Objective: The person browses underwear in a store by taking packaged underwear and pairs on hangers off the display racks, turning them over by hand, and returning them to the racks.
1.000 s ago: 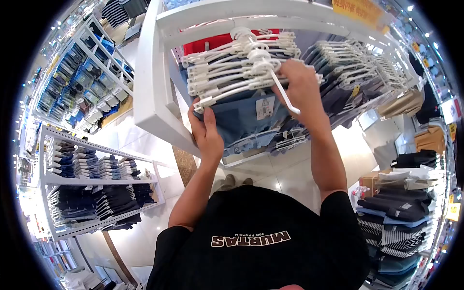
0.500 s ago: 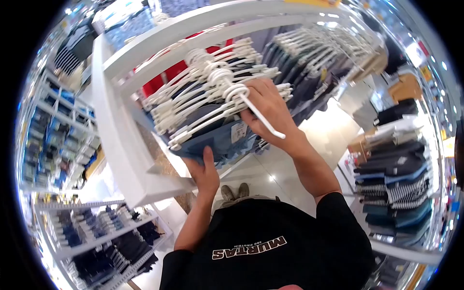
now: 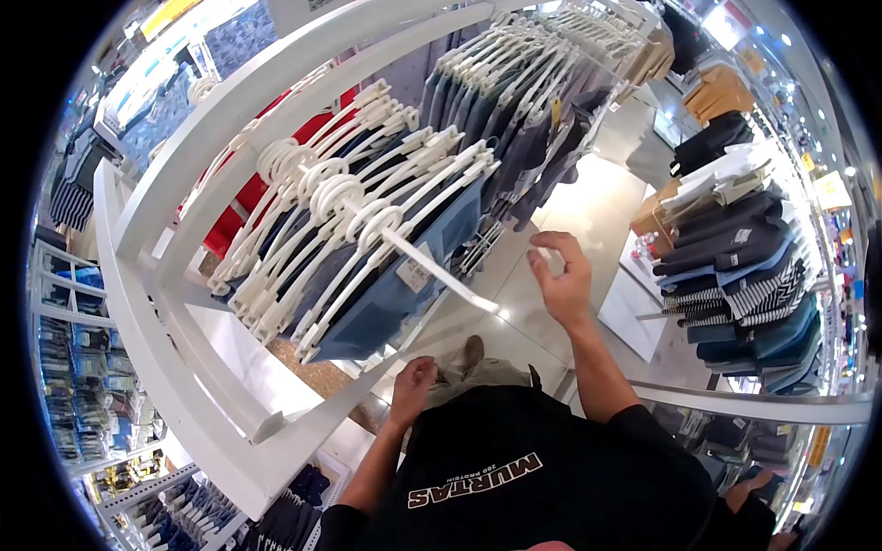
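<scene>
My right hand (image 3: 564, 280) is held in the air right of the rack, its thumb and forefinger apart and nothing in it. In front of my waist, my left hand (image 3: 413, 390) has its fingers curled in, with nothing visible in them. White hangers (image 3: 377, 223) hang close together on a white rail arm (image 3: 446, 274), whose bare end points toward me. The front hanger carries a blue garment (image 3: 367, 317) with a white tag (image 3: 413, 275). Darker garments hang behind it. Neither hand touches the clothes.
A white rack frame (image 3: 175, 367) curves around the left. Further hanging garments (image 3: 514, 119) stand at the back. Right of me, folded and hung clothes (image 3: 749, 234) fill a shelf. Another person's hand (image 3: 749, 487) shows at the lower right.
My right hand has left the front hangers and moved right and down. My left hand has come away from the blue garment toward my body. The view has shifted, with the rack now further left.
</scene>
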A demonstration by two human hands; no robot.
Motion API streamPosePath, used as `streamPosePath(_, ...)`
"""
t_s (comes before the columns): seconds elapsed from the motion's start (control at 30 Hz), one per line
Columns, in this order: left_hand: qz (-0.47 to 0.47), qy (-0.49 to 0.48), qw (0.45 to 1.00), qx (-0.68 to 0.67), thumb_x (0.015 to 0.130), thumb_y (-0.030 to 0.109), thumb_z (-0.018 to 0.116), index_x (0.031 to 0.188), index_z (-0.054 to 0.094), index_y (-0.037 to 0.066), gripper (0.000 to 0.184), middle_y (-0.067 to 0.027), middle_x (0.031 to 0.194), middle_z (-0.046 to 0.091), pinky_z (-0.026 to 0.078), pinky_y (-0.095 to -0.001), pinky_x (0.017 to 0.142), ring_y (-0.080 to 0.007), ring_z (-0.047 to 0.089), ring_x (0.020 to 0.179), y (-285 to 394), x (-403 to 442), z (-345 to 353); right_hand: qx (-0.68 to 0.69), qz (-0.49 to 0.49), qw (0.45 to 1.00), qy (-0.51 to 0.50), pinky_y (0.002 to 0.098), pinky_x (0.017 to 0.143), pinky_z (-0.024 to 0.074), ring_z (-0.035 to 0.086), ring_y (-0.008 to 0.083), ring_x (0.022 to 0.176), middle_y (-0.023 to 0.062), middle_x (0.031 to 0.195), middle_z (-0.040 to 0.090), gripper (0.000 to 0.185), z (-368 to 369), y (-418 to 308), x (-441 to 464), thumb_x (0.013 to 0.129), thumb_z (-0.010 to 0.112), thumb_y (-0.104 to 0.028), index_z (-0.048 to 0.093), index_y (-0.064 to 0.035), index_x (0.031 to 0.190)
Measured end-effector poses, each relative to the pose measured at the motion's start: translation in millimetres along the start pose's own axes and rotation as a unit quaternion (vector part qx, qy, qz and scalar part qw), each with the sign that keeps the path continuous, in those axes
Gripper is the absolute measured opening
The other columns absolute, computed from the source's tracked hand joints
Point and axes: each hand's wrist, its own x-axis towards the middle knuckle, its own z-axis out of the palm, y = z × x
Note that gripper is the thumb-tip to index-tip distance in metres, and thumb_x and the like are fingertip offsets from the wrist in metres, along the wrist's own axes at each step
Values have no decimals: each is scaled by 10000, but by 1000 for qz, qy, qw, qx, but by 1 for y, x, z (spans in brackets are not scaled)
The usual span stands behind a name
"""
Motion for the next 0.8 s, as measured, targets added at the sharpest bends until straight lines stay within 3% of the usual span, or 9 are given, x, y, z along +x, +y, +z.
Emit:
streamPosePath(0.07, 7, -12, 1000, 28, 954, 195, 652, 1158, 632, -12, 290, -63, 965, 690, 495, -258, 754, -110, 623, 821, 8, 4, 7, 5, 49, 998, 36, 313, 941, 470, 627, 170, 1013, 83, 1027, 684, 172, -12, 18, 5, 863, 678, -14, 658, 8, 1032)
streamPosePath(0.17, 8, -22, 999, 46, 957, 200, 649, 1156, 633, -5, 287, -69, 955, 690, 494, -258, 718, -102, 614, 783, 34, 18, 22, -5, 40, 995, 92, 340, 892, 483, 640, 217, 972, 106, 1004, 688, 214, -27, 36, 31, 824, 715, -54, 677, -17, 1031)
streamPosePath(0.23, 6, -22, 999, 50, 957, 203, 648, 1155, 636, 2, 282, -70, 946, 692, 494, -262, 703, -101, 611, 764, 41, 31, 35, -29, 42, 994, 93, 343, 927, 476, 629, 212, 1026, 98, 1063, 684, 289, -44, 53, 57, 855, 715, -110, 651, -20, 1122)
streamPosePath(0.33, 40, -5, 997, 62, 956, 201, 648, 1164, 638, 25, 273, -62, 952, 699, 502, -269, 706, -115, 620, 748, 43, 53, 56, -35, 9, 995, 88, 360, 984, 464, 608, 219, 1126, 114, 1186, 657, 375, -69, 83, 105, 886, 709, -129, 598, -12, 1224)
streamPosePath(0.43, 25, 22, 995, 93, 964, 194, 639, 1160, 624, 15, 265, -46, 1017, 695, 497, -269, 759, -106, 636, 849, 63, 66, 83, -39, -40, 993, 106, 386, 1002, 448, 569, 240, 1189, 130, 1271, 607, 474, -86, 111, 157, 860, 736, -170, 571, -26, 1280)
streamPosePath(0.53, 45, 62, 993, 87, 943, 182, 661, 1188, 620, 26, 293, -70, 1047, 694, 503, -296, 779, -142, 646, 879, 72, 88, 122, -127, -165, 972, 109, 411, 1056, 397, 517, 324, 1242, 145, 1308, 570, 530, -99, 119, 204, 814, 754, -152, 557, -18, 1287)
streamPosePath(0.63, 65, 101, 985, 126, 917, 175, 687, 1255, 585, 36, 380, -106, 1171, 656, 493, -329, 856, -198, 634, 995, 95, 113, 161, -157, -252, 951, 86, 428, 1083, 370, 506, 348, 1246, 136, 1308, 565, 504, -101, 134, 241, 797, 760, -143, 584, -43, 1259)
streamPosePath(0.67, 71, 113, 980, 145, 908, 171, 695, 1281, 569, 39, 415, -118, 1224, 636, 485, -339, 893, -219, 624, 1046, 104, 123, 173, -135, -244, 959, 55, 500, 1098, 320, 487, 347, 1254, 109, 1265, 582, 431, -100, 136, 249, 767, 764, -126, 611, -52, 1163)
streamPosePath(0.8, 190, 253, 926, 206, 859, 136, 724, 1332, 530, 44, 519, -149, 1367, 539, 437, -365, 997, -284, 540, 1222, 159, 172, 217, -45, -293, 955, -21, 513, 1083, 329, 569, 322, 1154, 85, 1112, 655, 254, -104, 152, 278, 766, 766, -97, 662, -71, 996)
